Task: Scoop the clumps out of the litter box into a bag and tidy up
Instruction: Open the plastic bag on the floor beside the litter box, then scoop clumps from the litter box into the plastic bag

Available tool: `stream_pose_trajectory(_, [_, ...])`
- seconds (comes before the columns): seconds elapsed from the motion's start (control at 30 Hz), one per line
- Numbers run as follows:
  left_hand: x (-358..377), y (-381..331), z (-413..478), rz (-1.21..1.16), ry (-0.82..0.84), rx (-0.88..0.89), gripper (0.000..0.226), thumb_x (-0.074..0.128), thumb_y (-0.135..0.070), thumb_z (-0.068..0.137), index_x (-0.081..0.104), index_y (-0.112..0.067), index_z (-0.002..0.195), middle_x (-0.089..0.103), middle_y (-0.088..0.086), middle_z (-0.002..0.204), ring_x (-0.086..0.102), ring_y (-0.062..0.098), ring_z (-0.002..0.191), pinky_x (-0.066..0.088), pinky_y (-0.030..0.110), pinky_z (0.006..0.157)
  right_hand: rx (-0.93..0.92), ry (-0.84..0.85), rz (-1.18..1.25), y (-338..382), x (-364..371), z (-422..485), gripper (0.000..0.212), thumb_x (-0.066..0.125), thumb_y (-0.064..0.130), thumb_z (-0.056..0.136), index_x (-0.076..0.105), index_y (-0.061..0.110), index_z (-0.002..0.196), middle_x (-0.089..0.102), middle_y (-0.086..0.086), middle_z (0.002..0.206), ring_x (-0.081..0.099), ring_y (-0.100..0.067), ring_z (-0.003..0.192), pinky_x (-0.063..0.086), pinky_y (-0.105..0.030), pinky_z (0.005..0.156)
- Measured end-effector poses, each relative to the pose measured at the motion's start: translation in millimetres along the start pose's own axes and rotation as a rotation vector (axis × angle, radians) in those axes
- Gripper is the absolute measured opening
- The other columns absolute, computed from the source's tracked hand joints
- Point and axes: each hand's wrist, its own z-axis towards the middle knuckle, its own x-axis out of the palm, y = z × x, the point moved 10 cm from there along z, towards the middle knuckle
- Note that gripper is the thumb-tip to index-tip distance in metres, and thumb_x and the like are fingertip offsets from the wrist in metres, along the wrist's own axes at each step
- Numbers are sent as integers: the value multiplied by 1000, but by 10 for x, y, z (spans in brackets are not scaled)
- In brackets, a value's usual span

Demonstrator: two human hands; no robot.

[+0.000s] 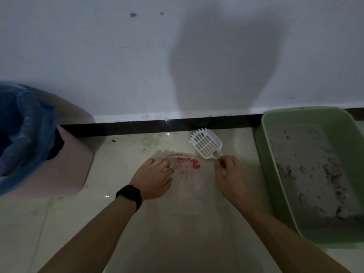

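Both your forearms [94, 233] are bare right down to the bottom edge of the view. There's a chunky black band [130, 195] on your left wrist with a wide, flat, dark face. It's probably a fitness tracker, but the light's too dim to be sure. Your left hand [155, 178] has a thin pale ring [166, 164] on one finger. Your right hand [228, 174] and wrist are bare.

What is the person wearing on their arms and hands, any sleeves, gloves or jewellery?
No sleeves or gloves show: the left forearm and right forearm are bare. A broad black band, like a watch or fitness tracker, wraps the left wrist. The left hand has a thin ring on one finger. The right hand shows no ring or band.
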Motion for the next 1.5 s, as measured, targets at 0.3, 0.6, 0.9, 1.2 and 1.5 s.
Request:
stream_pose_trajectory(0.3, [359,116,65,-247,245,-319,83,34,-60,91,-13,-33,155,-19,-8,157,6,30,151,11,55,118,239,462,-520,-627,347,223,42,51,40,95,47,19,130,48,-11,132,48,-31,120,44,-40,97])
stream_pose_trajectory(0.6, [302,193,-230,-208,370,-486,97,47,-2,89,-16,-39,153,-12,-5,164,32,28,138,42,44,105,123,462,-469,-302,199,210,29,44,17,97,44,7,125,52,-16,123,56,-31,105,46,-37,89])
stream_pose_trajectory(0.9, [290,434,-279,-169,536,-579,92,53,-27,91,-14,-29,154,-5,5,165,5,39,149,13,51,121,10,393,-318,42,58,239,23,49,30,98,46,12,112,60,-12,109,58,-29,93,43,-34,75])
stream_pose_trajectory(1.2, [-642,-89,990,-425,195,-470,76,46,-43,95,6,-27,157,6,2,165,3,25,151,10,45,122,-87,373,-367,404,-894,456,23,47,32,99,45,12,111,64,-14,107,60,-33,93,44,-37,73])
stream_pose_trajectory(1.5, [-643,-1128,1806,-463,216,-295,70,44,-42,96,16,-20,156,20,9,161,14,28,149,19,43,119,232,213,-162,-717,-2099,-604,14,48,41,97,47,29,104,64,9,85,63,-11,71,53,-34,66])
